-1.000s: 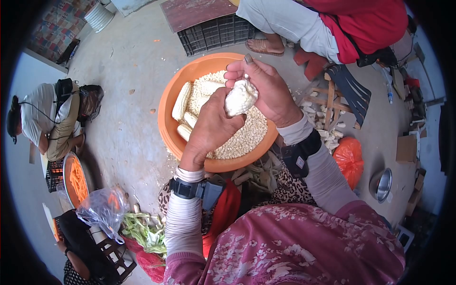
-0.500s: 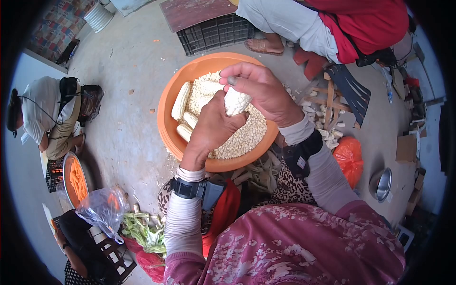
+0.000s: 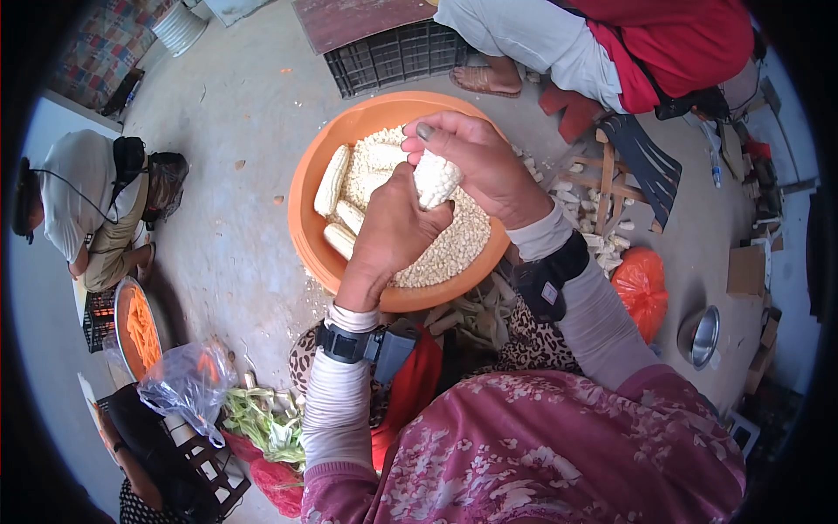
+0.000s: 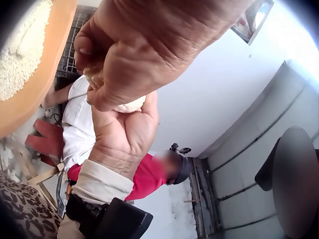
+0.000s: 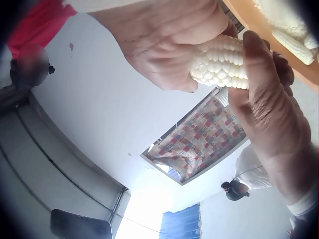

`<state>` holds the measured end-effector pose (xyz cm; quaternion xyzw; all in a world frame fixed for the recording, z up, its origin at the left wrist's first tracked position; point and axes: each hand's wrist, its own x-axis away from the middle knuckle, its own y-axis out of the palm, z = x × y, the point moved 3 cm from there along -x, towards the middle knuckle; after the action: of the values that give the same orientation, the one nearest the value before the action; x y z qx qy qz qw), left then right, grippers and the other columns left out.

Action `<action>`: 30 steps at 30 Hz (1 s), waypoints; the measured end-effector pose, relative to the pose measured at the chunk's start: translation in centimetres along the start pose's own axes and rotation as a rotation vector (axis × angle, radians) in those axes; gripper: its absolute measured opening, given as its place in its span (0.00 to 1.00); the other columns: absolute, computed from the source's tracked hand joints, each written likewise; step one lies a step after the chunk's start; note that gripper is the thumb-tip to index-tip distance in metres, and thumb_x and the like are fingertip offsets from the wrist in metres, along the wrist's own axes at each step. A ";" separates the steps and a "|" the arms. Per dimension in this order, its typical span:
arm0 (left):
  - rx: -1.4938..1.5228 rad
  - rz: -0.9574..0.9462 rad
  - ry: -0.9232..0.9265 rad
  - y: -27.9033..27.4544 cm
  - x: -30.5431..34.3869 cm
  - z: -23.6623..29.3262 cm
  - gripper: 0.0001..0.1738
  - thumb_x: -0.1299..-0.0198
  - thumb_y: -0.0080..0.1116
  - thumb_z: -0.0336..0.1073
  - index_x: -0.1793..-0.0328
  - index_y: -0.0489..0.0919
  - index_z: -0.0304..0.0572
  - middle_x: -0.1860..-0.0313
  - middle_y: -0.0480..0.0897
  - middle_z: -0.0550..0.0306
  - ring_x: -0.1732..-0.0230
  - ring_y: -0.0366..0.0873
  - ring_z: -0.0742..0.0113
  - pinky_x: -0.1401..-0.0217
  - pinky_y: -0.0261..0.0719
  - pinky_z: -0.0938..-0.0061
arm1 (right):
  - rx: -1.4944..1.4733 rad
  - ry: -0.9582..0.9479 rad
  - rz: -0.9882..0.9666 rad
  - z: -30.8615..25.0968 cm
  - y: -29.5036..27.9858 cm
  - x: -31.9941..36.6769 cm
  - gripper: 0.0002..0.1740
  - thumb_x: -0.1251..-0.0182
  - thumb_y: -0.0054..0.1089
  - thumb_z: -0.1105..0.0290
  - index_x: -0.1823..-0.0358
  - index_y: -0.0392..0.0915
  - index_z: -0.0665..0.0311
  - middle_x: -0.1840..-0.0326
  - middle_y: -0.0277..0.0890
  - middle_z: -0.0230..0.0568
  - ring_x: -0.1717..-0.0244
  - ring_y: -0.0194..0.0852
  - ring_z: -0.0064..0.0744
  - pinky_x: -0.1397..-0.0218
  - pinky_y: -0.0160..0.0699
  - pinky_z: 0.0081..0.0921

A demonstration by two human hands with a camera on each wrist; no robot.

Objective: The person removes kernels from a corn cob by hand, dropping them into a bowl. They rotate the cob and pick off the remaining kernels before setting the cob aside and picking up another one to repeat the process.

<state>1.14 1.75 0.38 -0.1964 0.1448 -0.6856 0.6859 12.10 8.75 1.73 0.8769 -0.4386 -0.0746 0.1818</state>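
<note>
A white corn cob (image 3: 436, 180) is held between both hands above an orange basin (image 3: 305, 236). My left hand (image 3: 393, 227) grips the cob from the left, its thumb lying along the kernels in the right wrist view. My right hand (image 3: 493, 166) is wrapped about the other end, palm against the cob, fingers curled over its far side. Rows of pale kernels (image 5: 222, 62) show between the two hands in the right wrist view. Below, the basin holds loose kernels (image 3: 445, 253) and several whole cobs (image 3: 333, 181) lying at its left side.
Beyond the basin stands a black crate (image 3: 397, 61). A person in red sits at the upper right, near a wooden stool (image 3: 607, 183) with stripped cobs around it. An orange bag (image 3: 642, 293) and a metal bowl (image 3: 698, 336) lie right; corn husks (image 3: 266, 424) lie lower left.
My right hand has turned over the cob: its thumb, earlier raised, now lies lower, and its fingers have closed in round the cob. My left hand keeps its hold in nearly the same place.
</note>
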 end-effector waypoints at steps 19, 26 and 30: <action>0.061 -0.104 -0.045 0.7 -0.1 -0.8 0.22 0.47 0.61 0.36 0.49 0.70 0.34 0.63 0.79 0.55 0.60 0.75 0.69 0.55 0.73 0.75 | -0.071 0.080 -0.086 0.8 -1.1 -0.3 0.16 0.39 0.52 0.75 0.50 0.70 0.76 0.54 0.73 0.44 0.50 0.72 0.29 0.45 0.71 0.24; 0.063 -0.099 -0.041 1.1 -0.3 -1.1 0.21 0.48 0.61 0.37 0.50 0.70 0.34 0.64 0.79 0.54 0.62 0.76 0.68 0.57 0.73 0.74 | -0.053 0.074 -0.016 1.2 -1.1 -0.4 0.16 0.39 0.53 0.76 0.50 0.70 0.77 0.54 0.73 0.45 0.52 0.73 0.29 0.48 0.73 0.22; 0.048 -0.104 -0.043 1.4 -0.4 -1.5 0.21 0.48 0.60 0.37 0.51 0.71 0.34 0.64 0.79 0.54 0.62 0.75 0.69 0.58 0.73 0.74 | 0.027 0.108 -0.022 1.3 -1.3 -0.5 0.18 0.37 0.50 0.76 0.47 0.68 0.77 0.49 0.71 0.47 0.46 0.72 0.32 0.45 0.74 0.25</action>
<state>1.66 1.99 -1.58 -0.2020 0.1032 -0.7193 0.6566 12.39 9.49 0.06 0.8868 -0.4194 -0.0234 0.1925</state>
